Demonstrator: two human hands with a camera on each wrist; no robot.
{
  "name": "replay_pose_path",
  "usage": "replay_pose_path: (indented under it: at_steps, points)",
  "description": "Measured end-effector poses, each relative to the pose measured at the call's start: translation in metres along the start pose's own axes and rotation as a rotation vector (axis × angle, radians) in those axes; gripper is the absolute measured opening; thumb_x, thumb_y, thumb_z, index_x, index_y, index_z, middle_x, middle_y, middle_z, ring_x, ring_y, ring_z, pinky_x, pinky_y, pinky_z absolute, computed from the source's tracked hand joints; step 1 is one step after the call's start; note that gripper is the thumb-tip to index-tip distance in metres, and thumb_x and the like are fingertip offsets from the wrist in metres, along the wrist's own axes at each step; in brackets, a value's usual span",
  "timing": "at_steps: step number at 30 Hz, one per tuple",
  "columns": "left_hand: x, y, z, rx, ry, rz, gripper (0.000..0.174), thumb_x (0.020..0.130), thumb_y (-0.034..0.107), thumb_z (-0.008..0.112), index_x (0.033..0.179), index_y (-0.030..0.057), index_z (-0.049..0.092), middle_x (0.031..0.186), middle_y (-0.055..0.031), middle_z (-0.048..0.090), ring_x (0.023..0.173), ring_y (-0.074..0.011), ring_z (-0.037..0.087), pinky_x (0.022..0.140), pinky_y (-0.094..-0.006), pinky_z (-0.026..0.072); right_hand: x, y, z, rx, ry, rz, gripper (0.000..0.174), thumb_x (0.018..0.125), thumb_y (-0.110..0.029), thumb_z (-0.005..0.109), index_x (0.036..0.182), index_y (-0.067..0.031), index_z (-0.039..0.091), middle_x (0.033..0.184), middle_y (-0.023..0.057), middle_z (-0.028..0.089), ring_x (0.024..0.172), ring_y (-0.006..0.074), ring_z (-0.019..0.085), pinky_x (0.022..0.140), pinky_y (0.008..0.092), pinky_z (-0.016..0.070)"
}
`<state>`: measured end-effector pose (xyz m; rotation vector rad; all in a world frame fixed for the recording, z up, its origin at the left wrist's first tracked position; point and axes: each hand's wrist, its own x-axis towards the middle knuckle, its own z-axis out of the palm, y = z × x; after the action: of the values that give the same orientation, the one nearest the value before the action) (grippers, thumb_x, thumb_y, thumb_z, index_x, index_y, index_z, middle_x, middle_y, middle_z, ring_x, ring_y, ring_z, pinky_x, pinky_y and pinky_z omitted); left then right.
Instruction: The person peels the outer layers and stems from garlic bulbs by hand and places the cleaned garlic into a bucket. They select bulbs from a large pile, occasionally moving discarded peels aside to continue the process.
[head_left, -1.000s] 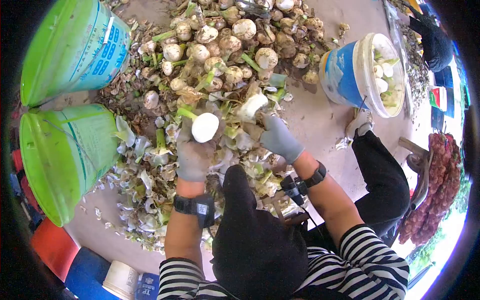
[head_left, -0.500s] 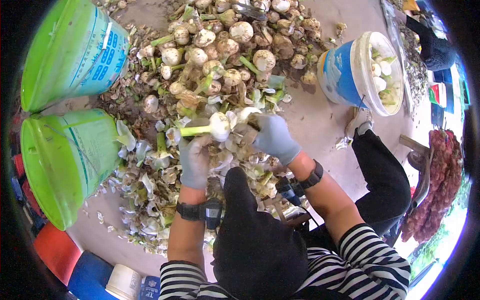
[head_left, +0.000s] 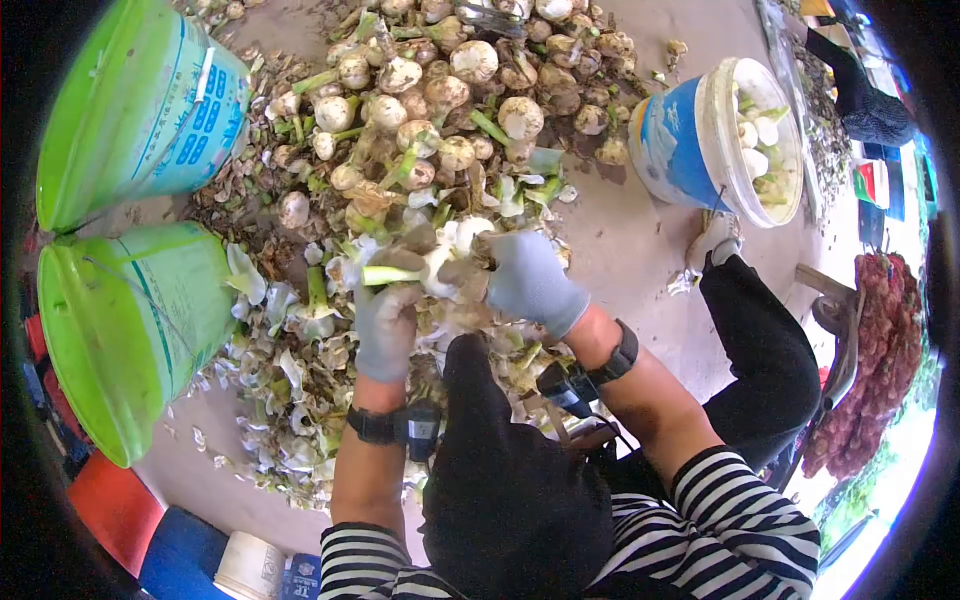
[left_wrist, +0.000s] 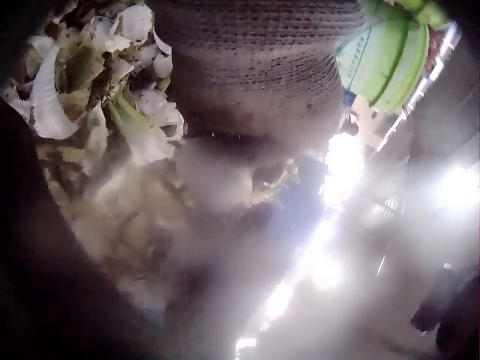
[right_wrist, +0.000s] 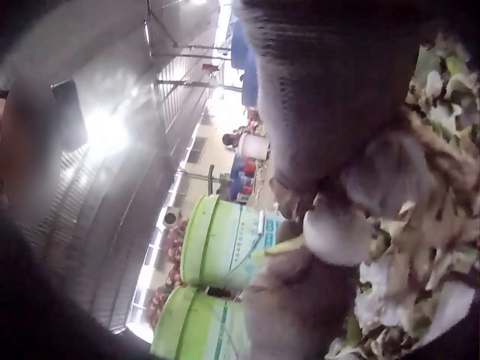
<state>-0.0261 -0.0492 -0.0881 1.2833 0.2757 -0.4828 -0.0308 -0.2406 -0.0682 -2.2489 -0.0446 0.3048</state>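
In the head view my gloved left hand (head_left: 385, 330) holds a white garlic bulb (head_left: 438, 272) by its lower side, its cut green stem (head_left: 390, 275) pointing left. My gloved right hand (head_left: 535, 283) is close against it, fingers curled at the bulb's right side. A second white garlic bulb (head_left: 472, 234) sits at the right hand's fingertips and is gripped there. The right wrist view shows the stemmed bulb (right_wrist: 337, 236) between both gloves. Much of the left wrist view is blurred, with the knit glove (left_wrist: 255, 67) across its top. Loose peelings (head_left: 290, 370) lie under both hands.
A heap of unpeeled garlic (head_left: 430, 110) spreads ahead of the hands. Two green buckets (head_left: 130, 330) stand at left. At right, a white-and-blue bucket (head_left: 680, 140) holds peeled bulbs. A red net sack (head_left: 865, 370) hangs farther right, and another person's dark sleeve (head_left: 850, 80) shows above.
The left hand's bulb has turned from facing up to lying sideways, stem to the left. My right hand has moved left with its bulb, up against the left hand.
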Motion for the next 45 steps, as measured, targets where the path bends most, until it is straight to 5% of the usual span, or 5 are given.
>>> replay_pose_path:
  at_steps: [12, 16, 22, 30, 45]
  points:
    - [0.026, 0.115, -0.03, -0.569, 0.203, 0.352, 0.06, 0.074, 0.027, 0.06, 0.128, 0.0045, 0.044, 0.127, -0.014, 0.048, 0.122, -0.0315, 0.042, 0.099, -0.0505, 0.0375, -0.041, 0.069, 0.004, -0.154, -0.307, 0.23, 0.025, 0.077, -0.021, 0.054, 0.092, -0.0008, 0.058, 0.084, 0.0246, 0.06, 0.08, 0.0417, 0.058, 0.072, 0.0458, 0.0465]
    - [0.049, 0.191, -0.061, -0.975, -0.378, 0.651, 0.058, 0.084, 0.03, 0.052, 0.133, 0.0035, 0.036, 0.14, -0.0194, 0.032, 0.129, -0.0334, 0.032, 0.106, -0.0527, 0.0242, -0.046, 0.094, 0.005, -0.145, -0.25, 0.262, 0.022, 0.073, -0.017, 0.053, 0.089, -0.0021, 0.06, 0.081, 0.0233, 0.061, 0.077, 0.0413, 0.058, 0.07, 0.047, 0.0469]
    - [0.073, 0.093, -0.007, 0.341, 0.041, 0.109, 0.049, 0.074, 0.008, 0.06, 0.121, 0.0068, 0.051, 0.129, -0.012, 0.047, 0.114, -0.0255, 0.049, 0.098, -0.0377, 0.0392, -0.004, 0.068, -0.016, -0.332, -0.09, 0.287, 0.024, 0.067, -0.018, 0.054, 0.083, -0.0027, 0.062, 0.073, 0.0205, 0.061, 0.068, 0.039, 0.059, 0.063, 0.0475, 0.0466]
    - [0.094, 0.05, 0.026, 1.011, -0.07, 0.685, 0.026, 0.067, -0.001, 0.06, 0.092, 0.0043, 0.064, 0.094, -0.0146, 0.063, 0.084, -0.0294, 0.062, 0.075, -0.0337, 0.0485, 0.028, 0.023, -0.018, -0.436, 0.259, -0.097, 0.038, 0.058, -0.006, 0.057, 0.096, -0.003, 0.054, 0.084, 0.0207, 0.056, 0.079, 0.0384, 0.055, 0.067, 0.0451, 0.0447]
    - [0.017, 0.011, 0.021, 0.191, -0.399, -0.026, 0.071, 0.059, 0.006, 0.08, 0.122, -0.0009, 0.046, 0.116, -0.0093, 0.053, 0.106, -0.0171, 0.051, 0.092, -0.0288, 0.042, -0.007, 0.027, -0.015, 0.513, -0.125, 0.167, 0.023, 0.083, -0.018, 0.059, 0.091, 0.003, 0.062, 0.074, 0.0074, 0.062, 0.069, 0.0123, 0.054, 0.064, 0.0284, 0.0455]
